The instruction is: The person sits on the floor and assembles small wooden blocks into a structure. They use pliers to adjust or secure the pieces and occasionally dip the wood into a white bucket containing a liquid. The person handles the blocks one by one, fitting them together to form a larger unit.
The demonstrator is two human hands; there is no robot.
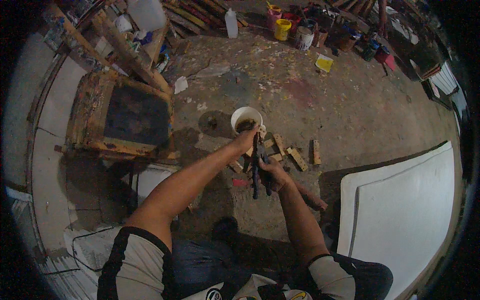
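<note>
My right hand (pixel 274 175) is closed around the dark handles of a pair of pliers (pixel 256 167), jaws pointing away from me. Close to the jaws, the fingers of my left hand (pixel 246 141) are pinched together by a small pale piece (pixel 261 131); what exactly they grip is too small to make out. Just beyond stands a white bucket (pixel 247 113) with dark contents low inside. Several small wooden blocks, some with holes, lie around and under my hands, among them one block (pixel 297 159) to the right and another (pixel 316 152) farther right.
A thick brown stick-like piece (pixel 311 198) lies right of my right hand. A large white panel (pixel 405 215) leans at the right. On the left sits a wooden frame with a dark centre (pixel 137 116). Paint buckets, including a yellow one (pixel 282 30), and a white bottle (pixel 231 23) stand at the back.
</note>
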